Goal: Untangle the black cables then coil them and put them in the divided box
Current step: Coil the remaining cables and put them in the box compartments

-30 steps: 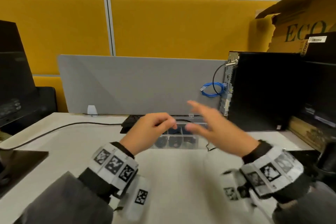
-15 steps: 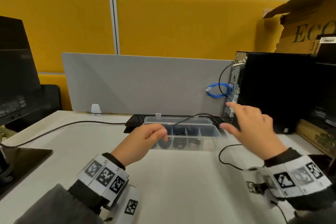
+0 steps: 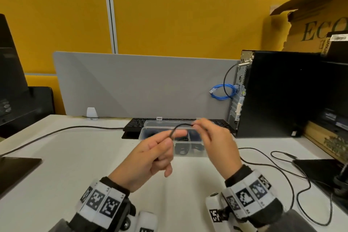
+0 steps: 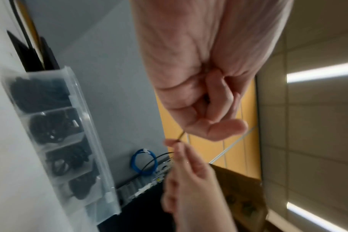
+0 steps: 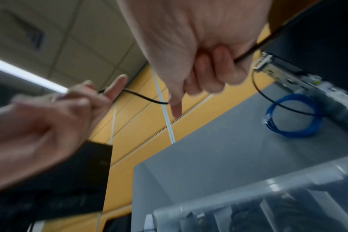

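A thin black cable (image 3: pixel 181 125) arcs between my two hands, held up in front of the clear divided box (image 3: pixel 188 153). My left hand (image 3: pixel 172 136) pinches one end between thumb and forefinger. My right hand (image 3: pixel 195 126) pinches the cable a short way along. From there the cable (image 3: pixel 267 165) trails down and loops over the table at the right. Several compartments of the box (image 4: pixel 60 133) hold coiled black cables. The right wrist view shows the cable (image 5: pixel 145 98) spanning from the left hand (image 5: pixel 101 92) to the right hand (image 5: pixel 175 103).
A black keyboard (image 3: pixel 134 124) lies behind the box, against a grey divider. A black PC tower (image 3: pixel 282 96) with a blue cable coil (image 3: pixel 223 91) stands at the right. Another black cable (image 3: pixel 56 132) crosses the table at the left. Dark flat bases sit at the left (image 3: pixel 17 167) and right (image 3: pixel 320 171).
My right hand swung back from the far right, where it was open, and now pinches the cable close to the left hand. Both hands rose in front of the box.
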Demonstrator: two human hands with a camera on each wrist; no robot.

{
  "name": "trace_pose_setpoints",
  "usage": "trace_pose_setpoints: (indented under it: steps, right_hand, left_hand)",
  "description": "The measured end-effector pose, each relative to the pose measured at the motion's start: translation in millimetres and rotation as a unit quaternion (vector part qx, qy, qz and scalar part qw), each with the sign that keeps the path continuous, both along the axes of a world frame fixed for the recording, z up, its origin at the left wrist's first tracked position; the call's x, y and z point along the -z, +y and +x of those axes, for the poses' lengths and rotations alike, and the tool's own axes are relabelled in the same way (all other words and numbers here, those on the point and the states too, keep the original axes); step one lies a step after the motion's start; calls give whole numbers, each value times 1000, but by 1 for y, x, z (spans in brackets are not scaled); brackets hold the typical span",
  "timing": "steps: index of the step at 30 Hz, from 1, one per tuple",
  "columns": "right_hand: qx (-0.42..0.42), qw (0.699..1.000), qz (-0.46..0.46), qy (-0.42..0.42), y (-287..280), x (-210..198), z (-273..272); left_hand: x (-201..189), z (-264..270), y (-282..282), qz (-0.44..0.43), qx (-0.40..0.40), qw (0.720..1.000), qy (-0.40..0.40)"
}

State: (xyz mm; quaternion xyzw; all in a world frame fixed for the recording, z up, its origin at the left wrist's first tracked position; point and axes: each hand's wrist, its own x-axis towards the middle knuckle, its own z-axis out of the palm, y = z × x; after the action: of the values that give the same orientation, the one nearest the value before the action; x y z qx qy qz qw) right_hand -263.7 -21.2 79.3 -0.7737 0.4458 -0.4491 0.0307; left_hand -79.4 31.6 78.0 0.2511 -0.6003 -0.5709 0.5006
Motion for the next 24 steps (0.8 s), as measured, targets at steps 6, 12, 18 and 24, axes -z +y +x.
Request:
trace_pose_setpoints:
  steps: [6,12,18,24]
  right_hand:
    - [-93,937,125,313,34,22,41]
    - [-256,899,223,278,67,-10,44]
    - [-220,960,118,127,58,-41,19]
    - [-92,989,-85,-79,32,-42,-1]
  left_hand:
    - [3,13,-10,-14,-170,981,97]
    - [18,35,-22,-86,-331,932,-118]
    - [24,37,-23,-114,-356,848,-375]
    - [6,19,0,55,2,975,-214]
